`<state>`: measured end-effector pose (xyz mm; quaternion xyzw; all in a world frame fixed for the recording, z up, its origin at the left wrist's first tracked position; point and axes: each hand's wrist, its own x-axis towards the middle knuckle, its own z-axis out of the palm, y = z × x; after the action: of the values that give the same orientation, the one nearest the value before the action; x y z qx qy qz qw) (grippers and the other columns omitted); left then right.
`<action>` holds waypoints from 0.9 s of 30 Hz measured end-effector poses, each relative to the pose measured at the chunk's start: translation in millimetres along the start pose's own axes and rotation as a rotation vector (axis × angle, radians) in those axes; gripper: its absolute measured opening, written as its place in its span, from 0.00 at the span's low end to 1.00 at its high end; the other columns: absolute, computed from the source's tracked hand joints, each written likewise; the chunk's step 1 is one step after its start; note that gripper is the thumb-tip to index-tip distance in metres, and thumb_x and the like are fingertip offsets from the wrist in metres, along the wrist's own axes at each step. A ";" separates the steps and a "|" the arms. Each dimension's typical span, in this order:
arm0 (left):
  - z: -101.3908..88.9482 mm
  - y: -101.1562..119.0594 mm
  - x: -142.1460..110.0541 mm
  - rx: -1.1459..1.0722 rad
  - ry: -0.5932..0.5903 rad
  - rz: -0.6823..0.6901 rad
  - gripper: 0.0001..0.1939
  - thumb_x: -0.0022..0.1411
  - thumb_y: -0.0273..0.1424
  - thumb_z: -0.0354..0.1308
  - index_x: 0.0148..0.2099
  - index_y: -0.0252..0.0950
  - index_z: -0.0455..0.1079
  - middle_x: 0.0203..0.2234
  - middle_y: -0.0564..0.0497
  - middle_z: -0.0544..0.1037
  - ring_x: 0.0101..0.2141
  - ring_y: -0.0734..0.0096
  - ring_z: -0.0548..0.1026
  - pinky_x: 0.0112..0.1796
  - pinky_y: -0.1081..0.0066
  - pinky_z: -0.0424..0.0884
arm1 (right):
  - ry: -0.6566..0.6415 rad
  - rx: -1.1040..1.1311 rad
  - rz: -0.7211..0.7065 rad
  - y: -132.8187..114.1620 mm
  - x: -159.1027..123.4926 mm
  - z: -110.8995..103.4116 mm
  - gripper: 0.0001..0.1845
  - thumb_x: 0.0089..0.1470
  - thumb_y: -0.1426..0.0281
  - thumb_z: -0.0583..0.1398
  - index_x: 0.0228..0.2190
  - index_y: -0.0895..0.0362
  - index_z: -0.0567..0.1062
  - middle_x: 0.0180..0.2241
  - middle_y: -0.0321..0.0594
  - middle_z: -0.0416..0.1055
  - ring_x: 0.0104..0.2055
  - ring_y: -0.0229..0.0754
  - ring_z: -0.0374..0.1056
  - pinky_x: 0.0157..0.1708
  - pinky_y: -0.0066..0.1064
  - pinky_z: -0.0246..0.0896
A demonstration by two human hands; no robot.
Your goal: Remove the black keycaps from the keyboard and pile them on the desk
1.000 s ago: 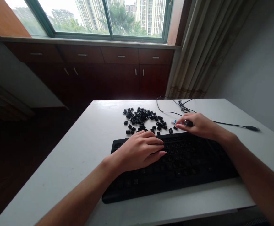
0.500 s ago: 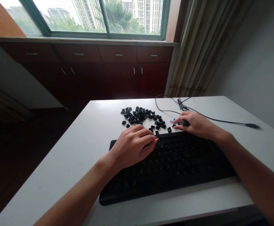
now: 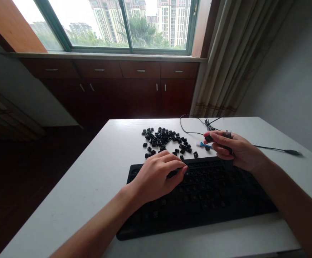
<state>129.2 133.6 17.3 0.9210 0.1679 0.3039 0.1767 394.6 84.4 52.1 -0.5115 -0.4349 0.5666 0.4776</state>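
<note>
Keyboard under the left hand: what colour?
The keyboard is black; head view shows it best.

Some parts were hidden.
Under the left fingers (image 3: 175,164), the keyboard (image 3: 199,197) was partly covered; the right fingers (image 3: 224,140) partly covered a dark object (image 3: 228,164).

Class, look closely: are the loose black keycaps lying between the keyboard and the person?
No, the loose black keycaps lie on the white table beyond the far edge of the keyboard.
</note>
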 end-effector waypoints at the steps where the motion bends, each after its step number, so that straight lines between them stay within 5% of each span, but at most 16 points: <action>1: 0.3 0.2 -0.1 -0.001 -0.001 0.000 0.09 0.68 0.30 0.55 0.42 0.37 0.77 0.36 0.50 0.82 0.36 0.69 0.75 0.40 0.65 0.74 | -0.009 0.067 0.016 -0.2 -0.2 1.7 0.19 0.52 0.57 0.68 0.41 0.56 0.80 0.25 0.34 0.65 0.20 0.28 0.46 0.14 0.20 0.40; 10: 2.1 -0.6 -0.4 0.043 -0.016 0.010 0.10 0.68 0.30 0.56 0.49 0.37 0.76 0.38 0.49 0.81 0.38 0.67 0.76 0.39 0.64 0.75 | -0.030 0.261 0.104 5.1 2.3 4.3 0.15 0.54 0.64 0.67 0.44 0.54 0.80 0.33 0.37 0.65 0.22 0.27 0.51 0.12 0.14 0.49; 18: 3.5 -6.1 -1.1 0.106 -0.046 0.045 0.08 0.67 0.29 0.58 0.45 0.39 0.77 0.38 0.51 0.81 0.38 0.68 0.76 0.40 0.66 0.74 | 0.088 0.379 0.005 -5.2 8.0 -12.9 0.15 0.51 0.61 0.70 0.31 0.58 0.75 0.31 0.32 0.64 0.21 0.24 0.48 0.12 0.12 0.47; 27: 2.5 -8.3 -2.2 0.102 -0.099 0.040 0.09 0.66 0.28 0.58 0.47 0.39 0.76 0.40 0.50 0.81 0.40 0.67 0.76 0.41 0.67 0.74 | 0.438 -0.155 -0.331 -18.8 -24.6 -60.8 0.19 0.47 0.57 0.72 0.36 0.55 0.76 0.30 0.38 0.73 0.20 0.29 0.54 0.13 0.22 0.48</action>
<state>127.4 139.4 10.8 0.9459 0.1559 0.2523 0.1317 457.5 63.4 68.7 -0.5787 -0.4409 0.3221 0.6058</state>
